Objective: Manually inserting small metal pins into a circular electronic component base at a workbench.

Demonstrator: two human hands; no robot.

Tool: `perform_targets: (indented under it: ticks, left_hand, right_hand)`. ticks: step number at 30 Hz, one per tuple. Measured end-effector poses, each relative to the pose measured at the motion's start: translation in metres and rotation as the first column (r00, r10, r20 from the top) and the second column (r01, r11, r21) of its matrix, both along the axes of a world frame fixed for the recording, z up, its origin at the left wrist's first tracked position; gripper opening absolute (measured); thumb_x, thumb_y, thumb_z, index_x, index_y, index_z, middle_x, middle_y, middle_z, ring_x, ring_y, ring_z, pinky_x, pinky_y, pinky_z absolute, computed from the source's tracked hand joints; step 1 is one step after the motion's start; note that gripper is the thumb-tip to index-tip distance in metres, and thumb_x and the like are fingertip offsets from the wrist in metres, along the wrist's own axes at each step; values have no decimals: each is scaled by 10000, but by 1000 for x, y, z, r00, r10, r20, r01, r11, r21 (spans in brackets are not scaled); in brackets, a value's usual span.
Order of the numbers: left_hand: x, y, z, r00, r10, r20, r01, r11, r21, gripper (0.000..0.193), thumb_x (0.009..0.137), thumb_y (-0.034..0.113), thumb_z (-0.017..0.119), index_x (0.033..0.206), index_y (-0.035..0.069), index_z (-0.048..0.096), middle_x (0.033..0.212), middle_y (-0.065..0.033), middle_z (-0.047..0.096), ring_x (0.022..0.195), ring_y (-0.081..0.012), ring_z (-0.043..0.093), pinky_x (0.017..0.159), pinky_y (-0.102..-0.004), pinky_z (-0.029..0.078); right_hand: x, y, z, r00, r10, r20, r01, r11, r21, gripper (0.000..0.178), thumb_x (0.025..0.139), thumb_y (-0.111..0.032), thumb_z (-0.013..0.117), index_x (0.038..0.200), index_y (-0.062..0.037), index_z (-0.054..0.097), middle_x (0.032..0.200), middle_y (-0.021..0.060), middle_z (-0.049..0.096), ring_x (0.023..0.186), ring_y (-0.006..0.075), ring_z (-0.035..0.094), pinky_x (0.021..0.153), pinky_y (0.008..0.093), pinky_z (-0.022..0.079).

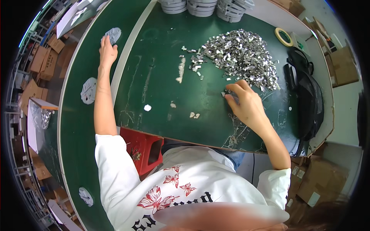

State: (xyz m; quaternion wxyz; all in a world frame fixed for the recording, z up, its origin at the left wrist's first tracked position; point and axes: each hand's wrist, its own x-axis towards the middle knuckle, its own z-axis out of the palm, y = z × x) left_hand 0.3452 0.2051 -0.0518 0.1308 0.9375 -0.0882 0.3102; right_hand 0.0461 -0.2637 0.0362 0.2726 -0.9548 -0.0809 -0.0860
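A person in a white shirt with red butterflies leans over a dark green worktop (162, 77). Nearest the body, a red box (140, 148) sits at the worktop's near edge, small metal bits inside it. Just beyond, a few white scraps (194, 115) lie loose on the green surface.

To the right, the right hand (246, 104) rests on the worktop with fingers curled, its grip pinched on small metal clips (227, 92) at the near edge of a large pile of clips (241, 56). A black bag (308, 100) lies right of the pile, with a roll of tape (284, 36) farther off.

To the left, the left arm stretches across a white strip onto a green belt (73, 127). The left hand (108, 52) lies flat, fingers released, touching a grey plate (113, 35) on the belt. Two more grey plates (89, 91) sit nearer along the belt. Stacks of grey discs (202, 7) line the far edge of the worktop.
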Motion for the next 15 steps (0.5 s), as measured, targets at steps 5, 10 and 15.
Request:
perform_targets:
  ticks: [5,10,15]
  left_hand:
    - [12,-4,-11,993,41,-109,-47,998,-51,351,907,136,661,1238,30,615,1235,-225,591,1072,-421,610,939,-490,491]
    - [-6,-28,11,997,-72,-25,65,973,-223,194,905,104,679,1081,26,693,1045,-151,662,871,-302,685,811,-383,542]
    - [-60,-89,81,985,-171,38,173,925,-338,176,903,101,702,1058,19,700,1004,-117,666,828,-211,691,769,-312,535]
  right_hand:
    - [1,-1,-3,993,55,-107,-63,996,-69,201,880,-148,707,1057,-52,693,1014,121,620,768,313,670,707,414,548]
    - [4,2,-9,991,78,-105,-83,996,-42,192,880,-138,700,1050,-49,692,995,122,617,781,318,674,710,425,549]
    - [15,3,-19,987,147,-66,-151,986,-73,195,865,-107,707,1048,-42,690,999,123,614,764,317,666,702,405,548]
